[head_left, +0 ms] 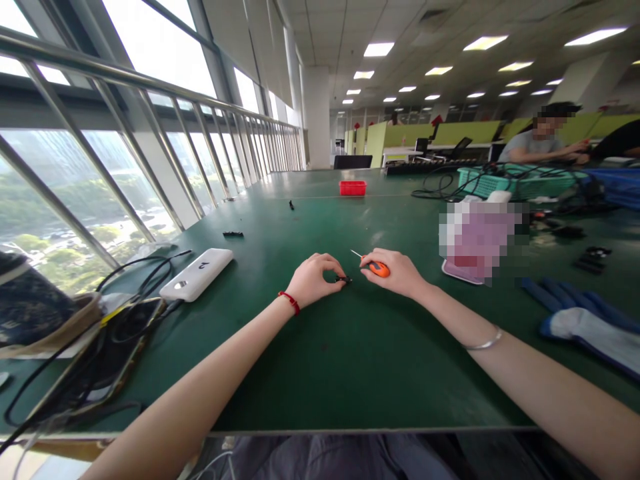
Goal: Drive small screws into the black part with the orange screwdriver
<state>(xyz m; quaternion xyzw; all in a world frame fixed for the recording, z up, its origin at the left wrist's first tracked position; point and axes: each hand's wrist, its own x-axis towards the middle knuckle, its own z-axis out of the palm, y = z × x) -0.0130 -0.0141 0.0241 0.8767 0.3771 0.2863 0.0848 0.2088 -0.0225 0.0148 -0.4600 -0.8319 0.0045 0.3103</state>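
Near edge: the green bench meets the wearer's lap; the forearms cross it, green top showing between them.
Near left corner: tangled black cables partly cover a dark flat item, its kind unclear; a dark blue patterned item is cut off at the frame.
Right side: blue-and-white glove, cut off by the frame.
Left hand: thumb and fingers pinch a small black part, mid-bench, mostly hidden by fingertips.
Right hand: wrapped around an orange-handled screwdriver, shaft toward the far left, tip apart from the part.
Left edge: white power bank; metal railing alongside.
Moving room: open green top from hands to red bin near the far edge.
Beyond right: pixelated object, teal basket, blurred seated person.
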